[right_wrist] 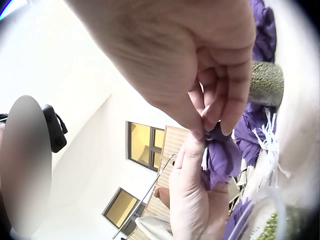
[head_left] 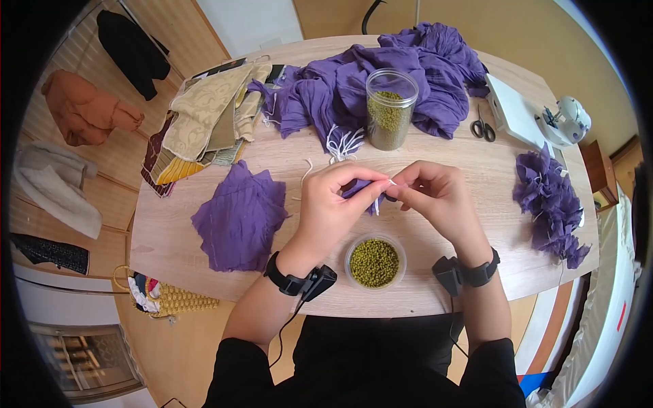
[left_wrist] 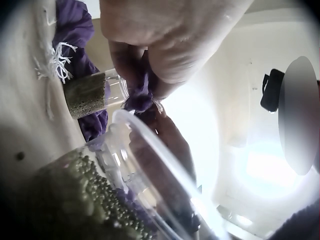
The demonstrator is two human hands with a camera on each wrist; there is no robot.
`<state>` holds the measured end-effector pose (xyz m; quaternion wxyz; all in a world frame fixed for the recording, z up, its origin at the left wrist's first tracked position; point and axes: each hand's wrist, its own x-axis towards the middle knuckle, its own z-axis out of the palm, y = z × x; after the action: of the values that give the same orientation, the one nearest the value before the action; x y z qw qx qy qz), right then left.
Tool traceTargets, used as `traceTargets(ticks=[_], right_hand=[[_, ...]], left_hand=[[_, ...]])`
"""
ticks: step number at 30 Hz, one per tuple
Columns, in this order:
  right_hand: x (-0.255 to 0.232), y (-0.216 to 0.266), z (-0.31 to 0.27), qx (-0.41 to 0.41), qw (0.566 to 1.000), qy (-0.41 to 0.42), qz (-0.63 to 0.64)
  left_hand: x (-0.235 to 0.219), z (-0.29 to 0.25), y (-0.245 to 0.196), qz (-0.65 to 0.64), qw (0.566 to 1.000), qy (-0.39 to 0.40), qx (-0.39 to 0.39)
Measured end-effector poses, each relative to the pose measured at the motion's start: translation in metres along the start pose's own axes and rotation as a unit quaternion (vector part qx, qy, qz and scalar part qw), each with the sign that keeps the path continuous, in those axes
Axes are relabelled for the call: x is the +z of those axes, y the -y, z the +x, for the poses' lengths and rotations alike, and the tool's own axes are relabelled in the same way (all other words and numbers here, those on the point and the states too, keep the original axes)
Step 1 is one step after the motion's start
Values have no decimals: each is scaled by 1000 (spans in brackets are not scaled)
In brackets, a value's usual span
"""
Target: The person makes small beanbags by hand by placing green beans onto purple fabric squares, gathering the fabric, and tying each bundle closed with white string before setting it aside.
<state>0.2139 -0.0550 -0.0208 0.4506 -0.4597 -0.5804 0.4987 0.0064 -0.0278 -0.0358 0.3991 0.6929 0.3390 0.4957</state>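
Note:
Over the table, my left hand (head_left: pixel 326 207) pinches a small gathered piece of purple cloth (right_wrist: pixel 223 157) between thumb and fingers. My right hand (head_left: pixel 439 200) meets it fingertip to fingertip, pinching a white string (head_left: pixel 390 181) at the cloth's bunched end. One string end hangs down beside the cloth in the right wrist view. Just below the hands stands a clear round tub (head_left: pixel 404 266) of green beans (head_left: pixel 375 262). A tall clear jar (head_left: pixel 392 78), partly filled with the same beans, is behind the hands. White cut strings (head_left: pixel 345 143) lie in front of that jar.
Flat purple cloth pieces (head_left: pixel 241 217) lie left, below folded patterned fabrics (head_left: pixel 207 112). A large purple cloth heap (head_left: pixel 340 81) covers the back. Black scissors (head_left: pixel 483 129), a small white sewing machine (head_left: pixel 568 122) and a ruffled purple bundle (head_left: pixel 547 204) are at right.

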Motion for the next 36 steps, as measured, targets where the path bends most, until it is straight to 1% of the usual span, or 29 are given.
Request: traceTargets(ticks=[1,3,4,6,7,9,10,12,16,19,21,25,28,30,31,33,34,36], right_hand=[[-2,-1,0,0,1000,0,0],[-4,-2,0,-6,1000,20,-11],[-5,-1,0,-6,1000,20,-11],[-5,2,-1,1,999,47,-15],[-6,2,-1,1,999,47,-15],[-8,1,-1,-15,999,43,-5],[-8,1,0,-15,999,45,-5],[-9,0,0,-15,998,56,29],[-10,-2,2,-20,997,60,41],[-10,-4,3,-23,998,44,47],[-10,-5,3,-19,999,32,40],[-7,-3,1,-11,998,29,46],[-4,-1,-1,-19,1000,13,10],[-2,4,-2,-35,998,1,-60],[-1,4,-2,-35,998,1,-60],[2,3,-3,-91,988,-32,-121],[3,3,-3,-91,988,-31,-121],[7,3,-3,-137,975,-46,-170]], left_hand=[[-1,0,-1,0,1000,0,0],[-5,3,-2,2,999,47,-21],[-6,5,0,2,999,47,-21],[-6,8,5,96,989,60,92],[-5,7,4,96,989,60,93],[-3,4,-1,57,996,61,27],[-3,4,-1,58,996,60,27],[-4,4,-1,65,995,58,40],[-5,3,-2,77,994,34,65],[-5,4,-3,94,992,35,83],[-3,4,-4,93,989,28,110],[-3,5,-4,77,989,40,121],[-4,4,0,97,987,37,121],[-3,3,1,118,986,27,113],[-3,3,1,118,986,27,113],[-2,2,0,129,987,13,98],[-3,2,-1,129,987,13,97],[-3,2,-2,147,984,10,104]])
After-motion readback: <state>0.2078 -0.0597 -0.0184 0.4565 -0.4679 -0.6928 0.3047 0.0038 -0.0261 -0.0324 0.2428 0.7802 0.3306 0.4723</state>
